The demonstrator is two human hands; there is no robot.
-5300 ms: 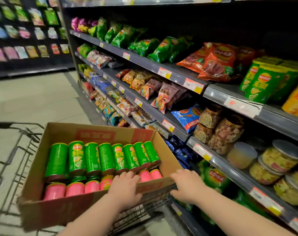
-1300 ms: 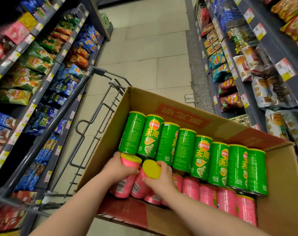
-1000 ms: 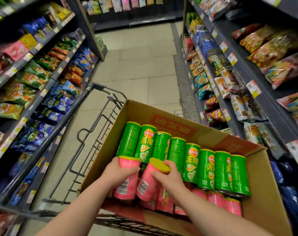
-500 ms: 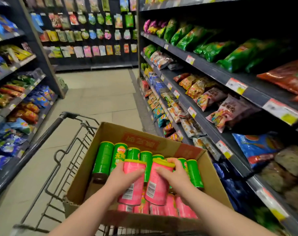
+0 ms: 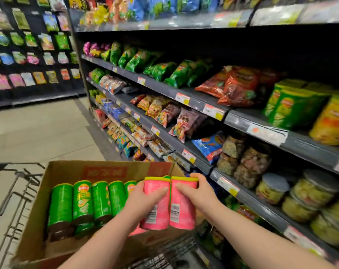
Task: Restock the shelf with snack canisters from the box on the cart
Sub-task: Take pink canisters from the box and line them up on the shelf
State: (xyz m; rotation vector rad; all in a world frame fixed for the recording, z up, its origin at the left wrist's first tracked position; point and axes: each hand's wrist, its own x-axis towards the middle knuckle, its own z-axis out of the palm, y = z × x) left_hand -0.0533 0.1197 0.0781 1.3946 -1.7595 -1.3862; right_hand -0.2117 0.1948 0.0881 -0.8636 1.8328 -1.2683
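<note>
Where the pale tiled floor (image 5: 44, 129) ran between dark store fixtures, a multi-tier shelf unit (image 5: 199, 102) filled the right side of the view, its ledges edged with price tags (image 5: 182, 98). Green snack bags (image 5: 161, 69) and red bags (image 5: 238, 86) lay on an upper tier, with green and yellow packs (image 5: 292, 109) towards its right end. Mixed snack packets (image 5: 176, 119) occupied the tier below, and clear lidded jars (image 5: 271, 189) stood on a lower tier near the right edge. A far wall (image 5: 29, 53) carried hanging packets in rows.

An open cardboard box (image 5: 104, 170) rested on a wire cart (image 5: 15, 197) at the lower left. Green canisters (image 5: 82, 200) lay side by side along the box's far half, lids towards the far wall of the box.

Both hands were raised above the box's right corner, each closed round one pink canister. The left hand (image 5: 143, 199) gripped the left pink canister (image 5: 155, 210) with fingers wrapped across its front. The right hand (image 5: 197, 193) gripped the right pink canister (image 5: 181, 212), thumb across the front and fingers round the far side near its yellow lid. The two pink canisters were held roughly upright, touching each other, barcodes facing the camera, near the front edge of the lower shelf tiers but not on any ledge.
</note>
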